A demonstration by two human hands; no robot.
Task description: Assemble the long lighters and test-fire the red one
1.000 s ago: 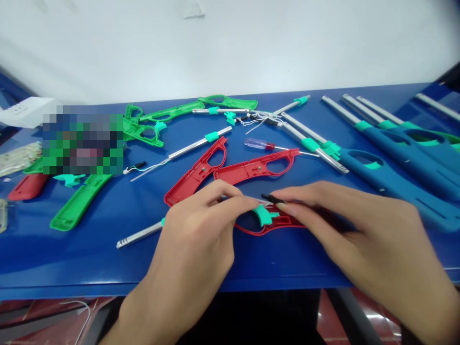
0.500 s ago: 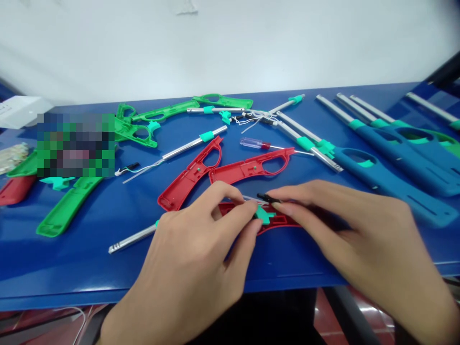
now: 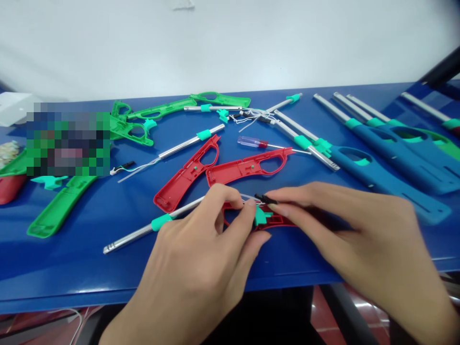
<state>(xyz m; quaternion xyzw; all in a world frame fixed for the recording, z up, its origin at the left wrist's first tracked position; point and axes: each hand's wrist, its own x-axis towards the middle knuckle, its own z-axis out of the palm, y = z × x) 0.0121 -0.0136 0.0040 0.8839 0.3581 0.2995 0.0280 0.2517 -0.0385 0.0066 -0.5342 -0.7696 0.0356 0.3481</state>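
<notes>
My left hand [image 3: 204,239] is closed over the near red lighter shell half [image 3: 283,221], its fingertips against a teal trigger [image 3: 263,216] seated on that shell. The left thumb rests lower, by the shell's near edge. Between my right thumb and forefinger is the tip of a small black igniter piece [image 3: 264,198], held just above the trigger; my right hand [image 3: 362,230] hides the shell's right end. Thin wires run beside the igniter. A metal lighter tube [image 3: 131,236] with a teal collar [image 3: 161,222] reaches out left from behind my left hand.
Two other red shell halves [image 3: 187,179] lie just beyond my hands, with a screwdriver [image 3: 251,142] behind. Blue lighters [image 3: 391,184] line the right side. Green shells [image 3: 66,203] lie left, near a pixelated patch. More metal tubes [image 3: 192,141] and wires lie farther back.
My left thumb has slid down off the trigger toward the shell's near edge. More of the metal tube and its collar shows on the left. My right hand still pinches the igniter.
</notes>
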